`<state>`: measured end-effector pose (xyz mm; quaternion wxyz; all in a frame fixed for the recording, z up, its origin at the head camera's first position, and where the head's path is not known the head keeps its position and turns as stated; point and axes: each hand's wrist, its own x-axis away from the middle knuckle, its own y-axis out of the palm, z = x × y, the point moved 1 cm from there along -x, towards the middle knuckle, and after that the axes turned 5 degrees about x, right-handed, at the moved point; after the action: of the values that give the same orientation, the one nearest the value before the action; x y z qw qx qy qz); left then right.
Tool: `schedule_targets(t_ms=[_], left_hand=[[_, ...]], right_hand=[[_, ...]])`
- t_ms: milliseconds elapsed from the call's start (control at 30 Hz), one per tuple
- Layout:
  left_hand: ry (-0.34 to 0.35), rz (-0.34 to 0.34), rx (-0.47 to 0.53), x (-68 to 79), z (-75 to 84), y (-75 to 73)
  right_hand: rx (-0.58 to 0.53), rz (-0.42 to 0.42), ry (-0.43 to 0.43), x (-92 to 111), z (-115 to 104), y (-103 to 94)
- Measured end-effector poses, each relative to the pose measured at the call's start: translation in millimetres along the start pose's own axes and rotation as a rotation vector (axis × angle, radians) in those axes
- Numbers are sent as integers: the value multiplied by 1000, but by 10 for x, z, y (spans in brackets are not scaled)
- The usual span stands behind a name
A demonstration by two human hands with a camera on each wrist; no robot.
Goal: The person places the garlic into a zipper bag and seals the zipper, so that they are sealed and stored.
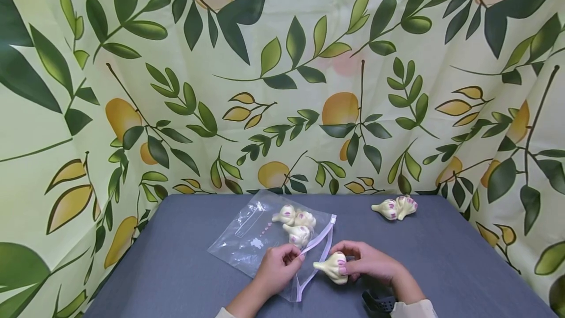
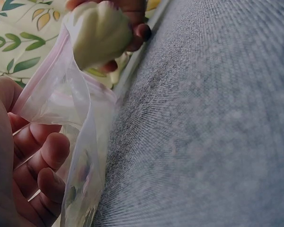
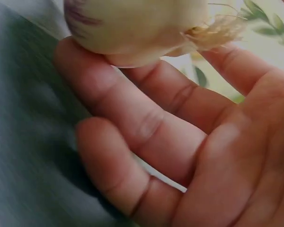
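Observation:
My left hand point(image 1: 277, 269) pinches the pink zip edge of a clear zip bag point(image 1: 240, 242), holding its mouth apart. Inside the bag lie three garlic bulbs, one of them point(image 1: 298, 234) close to the opening. Just right of the mouth, my right hand point(image 1: 368, 262) grips another garlic bulb point(image 1: 334, 267), its stem pointing at the bag. In the left wrist view that bulb point(image 2: 102, 35) shows right at the zip edge point(image 2: 45, 78). Purple streaks and a tuft of dry roots point(image 3: 217, 33) on it appear in the right wrist view, with fingers point(image 3: 151, 120) beneath it.
Two more garlic bulbs point(image 1: 395, 207) lie together at the back right of the grey table point(image 1: 176, 259). A dark band point(image 1: 378, 303) is around my right wrist. Behind the table hangs a cloth point(image 1: 282, 126) printed with leaves and fruit.

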<state>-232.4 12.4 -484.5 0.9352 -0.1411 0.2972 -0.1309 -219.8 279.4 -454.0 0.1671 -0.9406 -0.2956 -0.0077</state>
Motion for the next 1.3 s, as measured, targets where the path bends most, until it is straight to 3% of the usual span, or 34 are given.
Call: schedule_targets(t_ms=[200, 633, 833, 1033, 1300], left_hand=[[11, -2, 6, -2, 2, 0], [47, 0, 6, -5, 14, -2], [24, -8, 16, -8, 21, -1], [21, -7, 13, -8, 27, -7], [15, -4, 14, -6, 26, -12]], right_hand=[[64, 8, -34, -149, -57, 235], [154, 299, -13, -285, -34, 430], [144, 417, -21, -311, -27, 444], [111, 392, -18, -315, -19, 428], [-14, 345, -3, -316, 34, 410]])
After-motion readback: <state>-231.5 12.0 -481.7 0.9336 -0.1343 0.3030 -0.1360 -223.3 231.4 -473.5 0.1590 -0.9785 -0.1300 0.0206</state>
